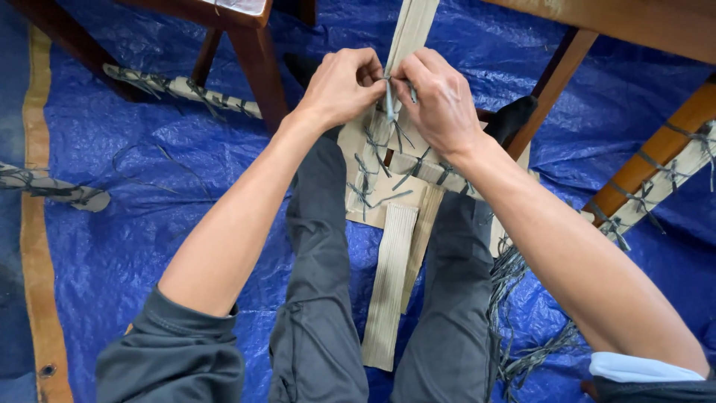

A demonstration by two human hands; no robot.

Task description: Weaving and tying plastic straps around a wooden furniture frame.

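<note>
The person sits on a blue tarp (134, 239) with both legs stretched out, in dark grey trousers (321, 298), and works at a bundle of beige cardboard strips (388, 179) that lies across the lap and runs up and away to the far edge of the view.

The left hand (339, 86) is closed in a pinch, thumb against the first fingers, on a grey-blue tie (389, 104) at the far part of the cardboard. The right hand (440, 97) is pinched shut on the same tie from the right side, so the fingertips of both hands nearly meet over it. The tie hangs down a little between the two hands and sits against the upright cardboard strip. Nearer the person, more grey knots (365, 186) bind the cardboard in a row, their loose ends sticking out. Two ribbed cardboard pieces (391, 283) lie between the knees, pointing towards the person.

Just right of the right knee a loose bunch of grey strings (514, 298) lies on the tarp. To the far right a wooden leg (656, 160) is partly wrapped in cardboard held by grey ties. To the far left stands a dark wooden chair leg (253, 60), with a wrapped, tied rung (179, 88) beside it. Another wrapped piece (52, 190) lies at the left edge, near a tan band (33, 224) of the tarp.
</note>
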